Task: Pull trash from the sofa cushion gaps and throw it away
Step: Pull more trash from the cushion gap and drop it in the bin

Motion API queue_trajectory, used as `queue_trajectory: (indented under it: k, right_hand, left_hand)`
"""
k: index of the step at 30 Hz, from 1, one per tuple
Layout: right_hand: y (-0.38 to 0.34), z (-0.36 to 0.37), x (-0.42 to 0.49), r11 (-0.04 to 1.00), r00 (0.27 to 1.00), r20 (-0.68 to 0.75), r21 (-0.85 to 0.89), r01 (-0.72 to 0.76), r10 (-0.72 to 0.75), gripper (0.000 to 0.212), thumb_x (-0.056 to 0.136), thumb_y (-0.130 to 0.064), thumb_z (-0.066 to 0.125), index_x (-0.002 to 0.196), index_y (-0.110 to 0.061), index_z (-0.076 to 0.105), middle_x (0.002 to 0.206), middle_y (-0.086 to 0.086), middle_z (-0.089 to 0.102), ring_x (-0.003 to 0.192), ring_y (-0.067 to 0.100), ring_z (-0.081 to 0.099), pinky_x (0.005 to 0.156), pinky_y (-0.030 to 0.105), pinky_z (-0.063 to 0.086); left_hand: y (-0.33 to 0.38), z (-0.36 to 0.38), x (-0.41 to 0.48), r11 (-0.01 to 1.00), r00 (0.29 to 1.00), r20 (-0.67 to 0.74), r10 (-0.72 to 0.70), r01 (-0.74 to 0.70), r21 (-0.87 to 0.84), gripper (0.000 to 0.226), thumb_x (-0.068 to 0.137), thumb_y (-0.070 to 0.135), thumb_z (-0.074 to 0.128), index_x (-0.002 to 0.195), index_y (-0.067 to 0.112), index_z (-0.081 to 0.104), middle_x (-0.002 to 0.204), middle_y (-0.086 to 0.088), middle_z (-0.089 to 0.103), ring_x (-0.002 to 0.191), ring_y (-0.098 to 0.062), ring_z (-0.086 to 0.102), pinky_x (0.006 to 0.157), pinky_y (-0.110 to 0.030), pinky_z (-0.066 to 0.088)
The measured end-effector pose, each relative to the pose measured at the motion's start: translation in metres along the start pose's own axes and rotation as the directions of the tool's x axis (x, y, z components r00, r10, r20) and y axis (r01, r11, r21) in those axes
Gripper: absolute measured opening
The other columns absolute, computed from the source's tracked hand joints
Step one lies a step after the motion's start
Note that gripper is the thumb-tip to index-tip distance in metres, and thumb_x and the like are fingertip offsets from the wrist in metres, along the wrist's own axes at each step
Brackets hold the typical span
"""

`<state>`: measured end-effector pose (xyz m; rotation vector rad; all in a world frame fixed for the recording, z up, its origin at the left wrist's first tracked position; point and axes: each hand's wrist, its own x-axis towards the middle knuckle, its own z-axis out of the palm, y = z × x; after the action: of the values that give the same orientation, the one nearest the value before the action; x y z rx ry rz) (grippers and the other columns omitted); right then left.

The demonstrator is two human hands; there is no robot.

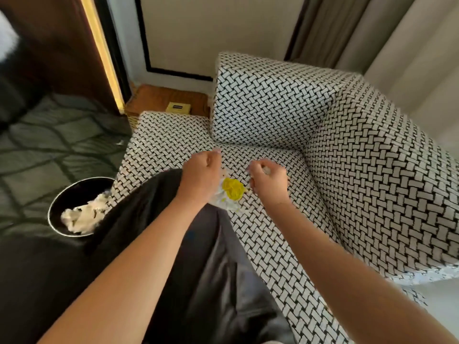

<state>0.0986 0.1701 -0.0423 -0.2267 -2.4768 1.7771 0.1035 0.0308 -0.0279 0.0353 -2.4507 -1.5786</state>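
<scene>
A crumpled white and yellow wrapper hangs over the seat of the black-and-white woven sofa, between my two hands. My left hand is closed in a fist on the wrapper's left edge. My right hand is closed just right of it and seems to pinch a small white scrap; whether it touches the wrapper I cannot tell. A black round bin with crumpled white paper inside stands on the floor to the left of the sofa.
My dark-trousered legs rest on the seat's front part. A back cushion and an armrest enclose the seat. A wooden side table with a yellow box stands behind. Dark quilted bedding lies at the left.
</scene>
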Motion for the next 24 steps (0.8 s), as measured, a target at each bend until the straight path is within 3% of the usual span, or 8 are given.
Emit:
queue_trajectory:
  k: [2,5,9,12,14,16,19,24]
  right_hand:
    - [-0.022,0.023,0.008,0.994,0.991,0.075,-0.012,0.108,-0.107,0.019,0.089,-0.015,0.053,0.074,-0.009,0.061,0.056,0.0,0.052,0.045,0.01,0.04,0.044,0.024,0.036]
    - [-0.048,0.066,0.015,0.955,0.941,0.196,-0.052,0.292,-0.277,0.02,0.089,-0.015,0.056,0.069,-0.018,0.059,0.057,-0.012,0.052,0.042,-0.004,0.045,0.047,0.009,0.034]
    - [-0.066,0.128,0.02,0.925,0.89,0.294,-0.045,0.377,-0.348,0.023,0.087,-0.017,0.059,0.066,-0.023,0.058,0.054,-0.016,0.053,0.05,-0.005,0.048,0.053,0.009,0.034]
    - [-0.071,0.176,0.027,0.929,0.869,0.383,-0.066,0.365,-0.314,0.026,0.089,-0.023,0.054,0.066,-0.013,0.06,0.051,-0.009,0.048,0.045,0.004,0.04,0.05,0.019,0.034]
    - [-0.069,0.209,0.031,0.941,0.853,0.441,-0.055,0.335,-0.278,0.032,0.09,-0.02,0.049,0.062,-0.006,0.052,0.05,-0.001,0.039,0.045,0.011,0.03,0.048,0.024,0.028]
    - [-0.061,0.243,0.036,0.952,0.849,0.475,-0.066,0.298,-0.232,0.035,0.091,-0.017,0.045,0.057,-0.009,0.042,0.048,-0.003,0.03,0.043,0.009,0.023,0.046,0.023,0.021]
    - [-0.042,0.287,0.041,0.953,0.856,0.494,-0.153,0.26,-0.154,0.039,0.095,-0.019,0.039,0.056,-0.014,0.04,0.051,-0.005,0.036,0.048,0.008,0.031,0.049,0.025,0.025]
    - [-0.013,0.357,0.055,0.914,0.829,0.547,-0.265,0.306,-0.119,0.041,0.098,-0.018,0.03,0.059,-0.011,0.043,0.059,0.002,0.045,0.056,0.014,0.04,0.055,0.03,0.028]
  left_hand:
    - [-0.005,-0.025,0.013,0.999,0.999,-0.043,0.001,0.002,0.05,0.047,0.098,0.03,0.039,0.054,0.013,0.035,0.049,-0.002,0.031,0.047,-0.016,0.034,0.048,-0.031,0.029]
    - [-0.022,-0.064,0.03,0.997,0.992,-0.124,-0.017,0.026,0.073,0.049,0.096,0.032,0.044,0.052,0.013,0.035,0.048,-0.002,0.03,0.049,-0.016,0.032,0.045,-0.024,0.02]
    - [-0.05,-0.113,0.045,0.99,0.98,-0.184,-0.074,0.094,0.104,0.052,0.095,0.03,0.047,0.049,0.015,0.027,0.048,-0.003,0.026,0.049,-0.016,0.028,0.055,-0.033,0.02]
    - [-0.078,-0.147,0.054,0.971,0.956,-0.246,-0.159,0.197,0.136,0.052,0.095,0.03,0.044,0.049,0.014,0.027,0.048,-0.003,0.027,0.048,-0.017,0.028,0.055,-0.035,0.021]
    - [-0.1,-0.168,0.058,0.958,0.932,-0.294,-0.214,0.259,0.122,0.055,0.097,0.03,0.041,0.046,0.014,0.026,0.046,-0.002,0.027,0.047,-0.017,0.028,0.052,-0.035,0.022]
    - [-0.129,-0.187,0.062,0.935,0.878,-0.36,-0.316,0.352,0.035,0.057,0.097,0.033,0.038,0.044,0.015,0.026,0.044,-0.001,0.027,0.045,-0.018,0.027,0.053,-0.034,0.023]
    - [-0.177,-0.209,0.066,0.874,0.768,-0.44,-0.466,0.477,-0.094,0.057,0.097,0.037,0.035,0.046,0.014,0.026,0.046,-0.004,0.028,0.047,-0.022,0.028,0.058,-0.034,0.023]
    - [-0.25,-0.225,0.073,0.81,0.647,-0.527,-0.551,0.566,-0.152,0.056,0.097,0.035,0.036,0.047,0.011,0.029,0.049,-0.004,0.034,0.051,-0.021,0.033,0.06,-0.033,0.028]
